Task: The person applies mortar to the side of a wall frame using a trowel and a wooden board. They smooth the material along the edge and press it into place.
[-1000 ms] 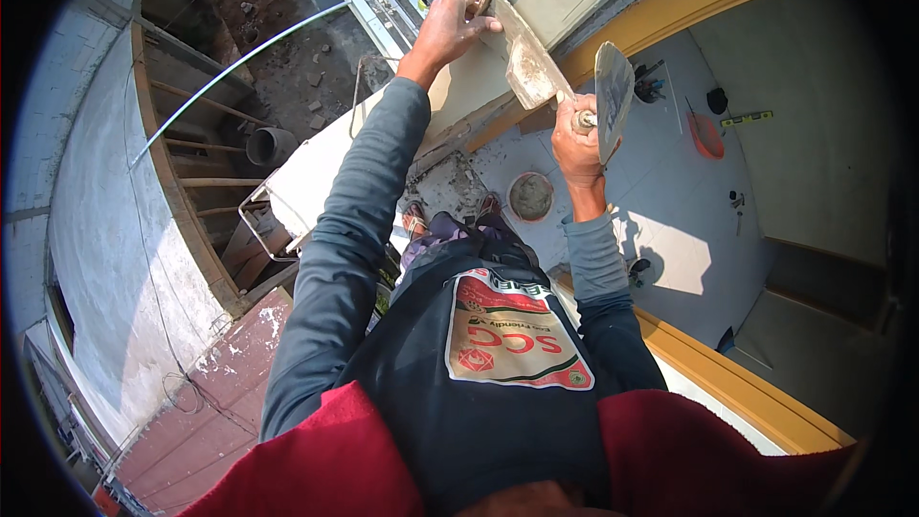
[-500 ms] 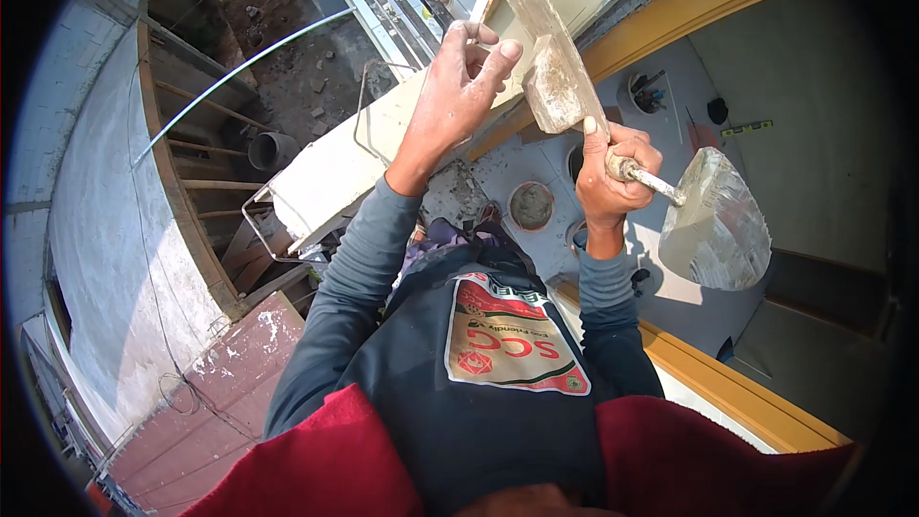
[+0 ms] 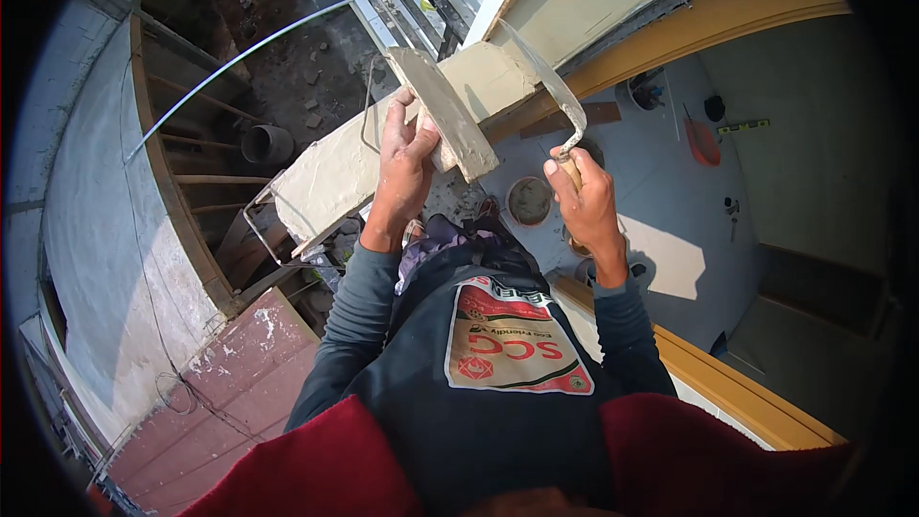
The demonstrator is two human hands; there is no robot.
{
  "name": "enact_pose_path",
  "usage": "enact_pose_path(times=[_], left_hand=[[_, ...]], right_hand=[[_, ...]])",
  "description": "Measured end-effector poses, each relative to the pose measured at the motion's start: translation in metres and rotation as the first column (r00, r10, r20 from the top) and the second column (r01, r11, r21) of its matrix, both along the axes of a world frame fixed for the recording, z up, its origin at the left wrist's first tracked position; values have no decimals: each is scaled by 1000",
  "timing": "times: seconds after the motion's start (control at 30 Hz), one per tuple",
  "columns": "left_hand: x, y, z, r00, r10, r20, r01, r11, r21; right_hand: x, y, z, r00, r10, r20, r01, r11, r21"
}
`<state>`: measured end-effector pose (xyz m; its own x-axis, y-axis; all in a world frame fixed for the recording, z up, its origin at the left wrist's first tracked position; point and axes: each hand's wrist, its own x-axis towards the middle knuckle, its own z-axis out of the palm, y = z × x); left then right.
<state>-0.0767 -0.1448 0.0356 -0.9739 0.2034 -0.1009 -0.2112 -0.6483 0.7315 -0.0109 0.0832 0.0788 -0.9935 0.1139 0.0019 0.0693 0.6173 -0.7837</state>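
My left hand (image 3: 400, 172) is wrapped round the grip of a plastering float (image 3: 448, 115), a long flat board crusted with pale mortar. The float stands tilted just above the plastered ledge (image 3: 330, 191). To its right, my right hand (image 3: 588, 201) grips the wooden handle of a trowel (image 3: 553, 86). The trowel's bent neck leads up to a thin blade, seen nearly edge-on and pointing away toward the cream wall. A gap separates the two tools. My left palm and the float's grip are partly hidden.
Below on the tiled floor stands a bucket of grey mortar (image 3: 529, 201). A yellow frame (image 3: 708, 388) runs along the right. Bent metal rods (image 3: 251, 225) hook round the ledge. Farther off are a grey bucket (image 3: 268, 144), a light pipe (image 3: 239, 67) and a spirit level (image 3: 745, 125).
The float has passed from my right hand to my left, which was empty. My right hand keeps only the trowel, whose blade has swung from the lower right to point up and away.
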Motion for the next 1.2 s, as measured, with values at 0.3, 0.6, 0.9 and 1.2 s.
enact_pose_path(times=[0.3, 0.6, 0.9, 1.2], left_hand=[[-3, 5, -3, 982, -147, 122, 92, 923, 373], [14, -7, 10, 973, -214, 84, 191, 956, 223], [16, -23, 3, 985, -111, 132, 75, 965, 252], [17, -15, 6, 986, -115, 118, 88, 973, 215]], right_hand=[[19, 11, 18, 917, 396, -49, -379, 903, 205], [-10, 3, -14, 967, 165, -194, -122, 969, 214], [-7, -8, -34, 974, 69, -214, -53, 995, 82], [-28, -28, -46, 985, -110, -132, 28, 860, -510]])
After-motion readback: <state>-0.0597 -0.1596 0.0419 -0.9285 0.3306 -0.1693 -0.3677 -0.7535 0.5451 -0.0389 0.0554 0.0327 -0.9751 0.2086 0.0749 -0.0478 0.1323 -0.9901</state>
